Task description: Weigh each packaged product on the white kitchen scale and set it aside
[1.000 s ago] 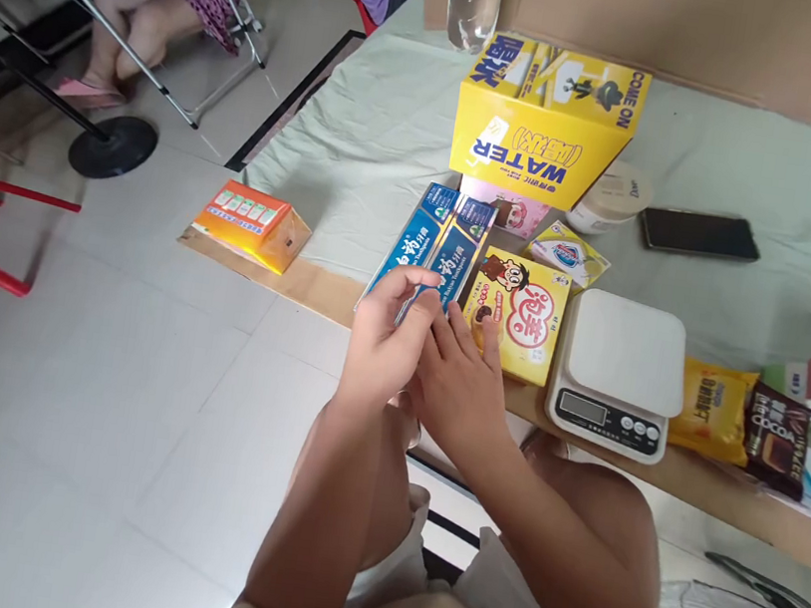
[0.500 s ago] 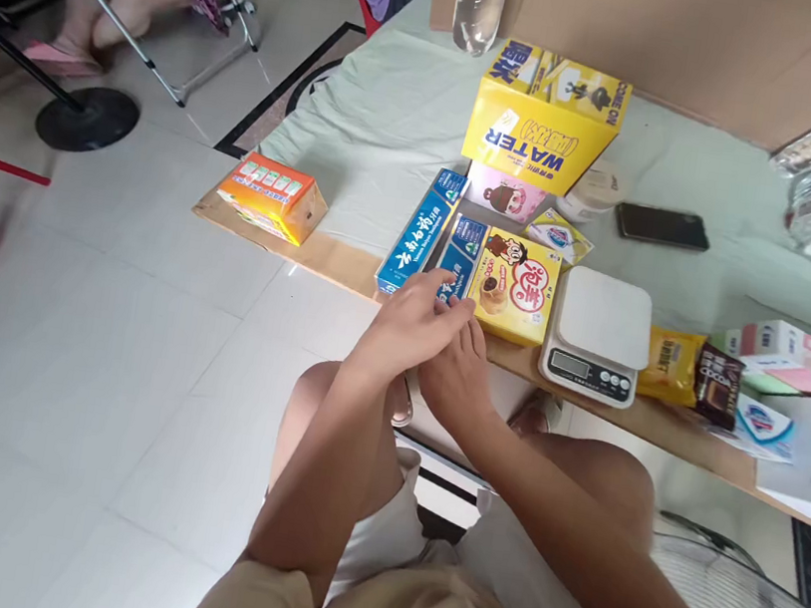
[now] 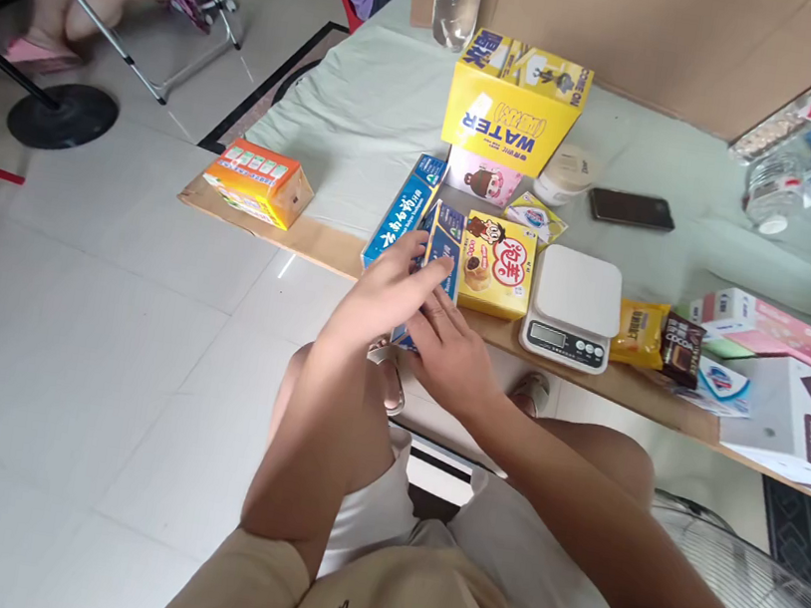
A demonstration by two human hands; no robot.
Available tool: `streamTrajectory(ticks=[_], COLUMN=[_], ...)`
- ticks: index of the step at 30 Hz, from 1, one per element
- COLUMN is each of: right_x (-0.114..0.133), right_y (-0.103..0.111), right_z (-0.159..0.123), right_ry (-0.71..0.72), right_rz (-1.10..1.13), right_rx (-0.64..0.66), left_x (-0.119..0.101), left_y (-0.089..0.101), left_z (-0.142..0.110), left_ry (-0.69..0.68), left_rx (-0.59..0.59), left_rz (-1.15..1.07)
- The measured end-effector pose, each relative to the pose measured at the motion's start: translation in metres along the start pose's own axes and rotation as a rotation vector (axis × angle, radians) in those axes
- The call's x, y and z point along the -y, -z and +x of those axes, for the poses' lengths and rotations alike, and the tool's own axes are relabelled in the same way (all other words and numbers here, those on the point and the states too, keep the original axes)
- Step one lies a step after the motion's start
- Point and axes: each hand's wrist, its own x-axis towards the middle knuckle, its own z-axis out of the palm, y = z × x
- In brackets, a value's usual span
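Note:
A blue toothpaste box (image 3: 449, 234) stands slightly tilted between another blue toothpaste box (image 3: 405, 205) and a yellow puff-snack box (image 3: 496, 267). My left hand (image 3: 385, 286) is closed around its near part, thumb on the right and fingers on the left. Lower down, my right hand (image 3: 453, 349) grips the same box near its front end, which juts past the table edge. Part of the box is hidden under my fingers. To the right of the snack box sits a white digital kitchen scale (image 3: 572, 305).
An orange box (image 3: 260, 183) lies at the table's left corner. Behind are a yellow WATER carton (image 3: 515, 103), a pink box (image 3: 482, 176), a round tub (image 3: 566, 174) and a phone (image 3: 631, 209). Snack packs (image 3: 641, 332) and a white box (image 3: 774, 416) line the right edge.
The held toothpaste box has been lifted a little and drawn toward me. My left hand has wrapped further around it, and my right fingers have closed on its near end. The view shifted slightly.

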Motion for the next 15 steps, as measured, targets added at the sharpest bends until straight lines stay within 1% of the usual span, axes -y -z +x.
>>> streamTrajectory(ticks=[4,6,8,10,11,13,15], right_x=[0.010,0.010,0.004,-0.010,-0.020,-0.042,-0.067], right_y=[0.024,0.042,0.060,0.076,0.083,0.091,0.094], right_z=[-0.010,-0.015,-0.023,-0.033,-0.040,-0.056,-0.075], right_ry=[0.113,0.150,0.184,0.198,0.194,0.160,0.116], right_rz=[0.014,-0.015,-0.064,-0.129,-0.167,-0.238,-0.289], right_rx=[-0.141,-0.237,-0.344,-0.403,-0.411,-0.396,-0.362], left_x=[-0.023,-0.032,-0.036,-0.033,-0.029,-0.016,-0.002], left_y=[0.011,0.012,0.008,-0.008,-0.020,-0.051,-0.088], left_z=[-0.034,-0.050,-0.058,-0.055,-0.049,-0.031,-0.012], left_ry=[-0.166,-0.230,-0.266,-0.330,-0.370,-0.444,-0.485], left_rx=[0.051,0.066,0.074,0.109,0.152,0.274,0.398], left_rz=[0.033,-0.025,-0.112,-0.191,-0.225,-0.290,-0.338])
